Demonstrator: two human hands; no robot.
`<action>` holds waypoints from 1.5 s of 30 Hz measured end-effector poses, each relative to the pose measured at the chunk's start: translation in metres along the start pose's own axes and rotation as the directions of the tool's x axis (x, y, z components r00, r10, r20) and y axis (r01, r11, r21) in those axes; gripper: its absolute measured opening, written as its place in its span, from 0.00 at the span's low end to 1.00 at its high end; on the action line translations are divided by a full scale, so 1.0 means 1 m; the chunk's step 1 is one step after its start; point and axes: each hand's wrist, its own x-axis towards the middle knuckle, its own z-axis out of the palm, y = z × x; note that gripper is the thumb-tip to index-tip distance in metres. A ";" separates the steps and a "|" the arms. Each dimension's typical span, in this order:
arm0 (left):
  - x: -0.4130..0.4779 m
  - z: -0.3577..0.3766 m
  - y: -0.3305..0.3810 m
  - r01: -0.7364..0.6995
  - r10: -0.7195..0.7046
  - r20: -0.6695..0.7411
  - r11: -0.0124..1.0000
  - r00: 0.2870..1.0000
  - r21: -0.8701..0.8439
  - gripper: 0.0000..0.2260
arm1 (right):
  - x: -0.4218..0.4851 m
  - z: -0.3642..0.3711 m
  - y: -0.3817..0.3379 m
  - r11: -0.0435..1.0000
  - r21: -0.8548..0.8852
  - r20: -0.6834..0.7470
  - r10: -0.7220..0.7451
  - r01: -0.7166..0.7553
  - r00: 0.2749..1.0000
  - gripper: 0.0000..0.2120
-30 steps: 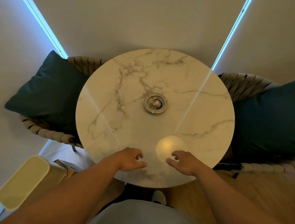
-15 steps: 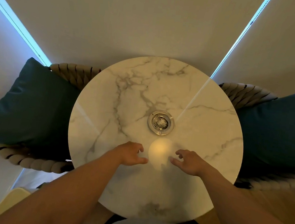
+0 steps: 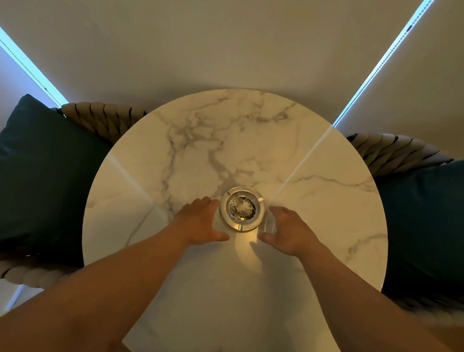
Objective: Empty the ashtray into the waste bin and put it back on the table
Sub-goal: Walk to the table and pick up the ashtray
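A round clear glass ashtray (image 3: 242, 208) with dark ash in its bowl sits near the middle of the round white marble table (image 3: 199, 149). My left hand (image 3: 201, 221) is spread open just left of the ashtray, fingers at its rim. On the other side my right hand (image 3: 288, 231) is open too, curved around the ashtray's right edge. Whether the fingers touch the glass I cannot tell. The ashtray rests on the table. The waste bin is out of view.
Two woven rope chairs flank the table, each with a dark teal cushion, one at the left (image 3: 28, 175) and one at the right (image 3: 436, 222). A pale wall with light strips stands behind. A bright lamp reflection (image 3: 247, 250) lies on the marble near my hands.
Both hands have reached forward across the table from its near edge to either side of the ashtray. The view has shifted forward, and the bin at the lower left has dropped out of view.
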 end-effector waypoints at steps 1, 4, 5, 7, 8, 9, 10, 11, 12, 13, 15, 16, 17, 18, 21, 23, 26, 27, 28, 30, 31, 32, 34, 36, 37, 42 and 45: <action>0.005 0.002 0.002 -0.011 0.012 -0.027 0.999 1.000 0.032 0.42 | 0.005 0.001 0.001 1.000 0.000 -0.007 -0.016 0.016 1.000 0.37; 0.021 0.007 0.008 -0.054 0.062 -0.107 0.995 0.992 0.084 0.43 | 0.021 0.002 0.006 0.996 -0.049 -0.036 -0.083 0.081 0.996 0.45; 0.024 0.009 0.009 -0.067 0.077 -0.127 0.994 0.989 0.084 0.44 | 0.026 0.002 0.006 0.992 -0.073 -0.044 -0.102 0.099 0.994 0.47; 0.032 0.011 0.010 -0.090 0.102 -0.155 0.993 0.983 0.082 0.48 | 0.035 0.004 0.005 0.989 -0.099 -0.045 -0.115 0.110 0.992 0.52; 0.038 0.011 0.009 -0.096 0.108 -0.162 0.992 0.981 0.080 0.50 | 0.040 0.004 0.005 0.989 -0.102 -0.043 -0.112 0.107 0.993 0.53; 0.041 0.011 0.008 -0.100 0.111 -0.167 0.992 0.980 0.078 0.52 | 0.042 0.005 0.005 0.989 -0.106 -0.042 -0.109 0.104 0.993 0.55; 0.043 0.011 0.008 -0.102 0.114 -0.172 0.992 0.979 0.079 0.53 | 0.044 0.006 0.004 0.988 -0.116 -0.041 -0.111 0.105 0.993 0.56; 0.046 0.011 0.007 -0.104 0.118 -0.177 0.991 0.977 0.084 0.54 | 0.047 0.007 0.004 0.986 -0.126 -0.039 -0.114 0.109 0.993 0.57; 0.049 0.011 0.006 -0.109 0.124 -0.182 0.990 0.975 0.093 0.55 | 0.050 0.007 0.003 0.985 -0.134 -0.035 -0.118 0.112 0.992 0.58; 0.052 0.011 0.005 -0.115 0.132 -0.184 0.988 0.974 0.100 0.55 | 0.053 0.008 0.003 0.983 -0.141 -0.029 -0.120 0.115 0.992 0.59; 0.056 0.012 0.003 -0.123 0.141 -0.181 0.987 0.973 0.107 0.54 | 0.057 0.010 0.003 0.979 -0.165 -0.015 -0.125 0.121 0.992 0.60; 0.057 0.012 0.002 -0.125 0.143 -0.176 0.986 0.974 0.112 0.54 | 0.058 0.012 0.003 0.977 -0.175 -0.011 -0.128 0.124 0.992 0.60; 0.058 0.012 0.001 -0.126 0.146 -0.170 0.985 0.975 0.121 0.54 | 0.059 0.013 0.003 0.975 -0.181 -0.012 -0.130 0.125 0.991 0.61; 0.059 0.013 0.000 -0.127 0.147 -0.164 0.984 0.975 0.129 0.54 | 0.060 0.015 0.003 0.975 -0.184 -0.018 -0.132 0.127 0.991 0.61; 0.061 0.016 0.000 -0.122 0.142 -0.154 0.984 0.978 0.133 0.55 | 0.064 0.020 0.002 0.972 -0.195 -0.038 -0.145 0.135 0.989 0.60; 0.062 0.018 0.001 -0.123 0.145 -0.165 0.982 0.976 0.140 0.54 | 0.066 0.021 0.001 0.970 -0.202 -0.043 -0.148 0.136 0.988 0.61; 0.063 0.020 0.002 -0.126 0.148 -0.173 0.983 0.974 0.131 0.54 | 0.068 0.023 0.001 0.973 -0.192 -0.036 -0.139 0.129 0.990 0.62; 0.064 0.020 0.002 -0.129 0.150 -0.175 0.984 0.973 0.126 0.54 | 0.068 0.024 0.000 0.974 -0.188 -0.033 -0.137 0.129 0.990 0.62; 0.065 0.021 0.002 -0.133 0.153 -0.174 0.984 0.973 0.121 0.54 | 0.069 0.024 0.000 0.975 -0.184 -0.032 -0.137 0.129 0.990 0.62; 0.067 0.021 0.001 -0.143 0.162 -0.169 0.982 0.972 0.121 0.54 | 0.071 0.024 -0.001 0.975 -0.180 -0.030 -0.136 0.128 0.990 0.62; 0.067 0.021 0.001 -0.148 0.168 -0.168 0.981 0.971 0.123 0.54 | 0.071 0.023 -0.001 0.975 -0.182 -0.029 -0.135 0.127 0.990 0.62; 0.067 0.021 0.000 -0.152 0.171 -0.165 0.981 0.971 0.119 0.53 | 0.072 0.023 -0.001 0.975 -0.183 -0.028 -0.135 0.127 0.991 0.62; 0.066 0.020 -0.001 -0.162 0.175 -0.157 0.983 0.972 0.089 0.52 | 0.071 0.021 -0.001 0.976 -0.176 -0.023 -0.137 0.131 0.990 0.62; 0.063 0.019 -0.001 -0.181 0.186 -0.154 0.982 0.970 0.047 0.51 | 0.070 0.019 -0.001 0.977 -0.166 -0.015 -0.141 0.137 0.990 0.61; 0.060 0.018 0.000 -0.190 0.192 -0.154 0.981 0.969 0.030 0.50 | 0.069 0.018 -0.002 0.976 -0.163 -0.010 -0.145 0.141 0.989 0.61; 0.044 0.016 0.003 -0.205 0.190 -0.168 0.976 0.967 -0.072 0.43 | 0.054 0.015 -0.005 0.980 -0.092 0.002 -0.178 0.177 0.984 0.59; 0.032 0.013 0.006 -0.185 0.169 -0.134 0.976 0.976 -0.117 0.45 | 0.038 0.012 -0.008 0.983 -0.048 0.000 -0.176 0.176 0.984 0.58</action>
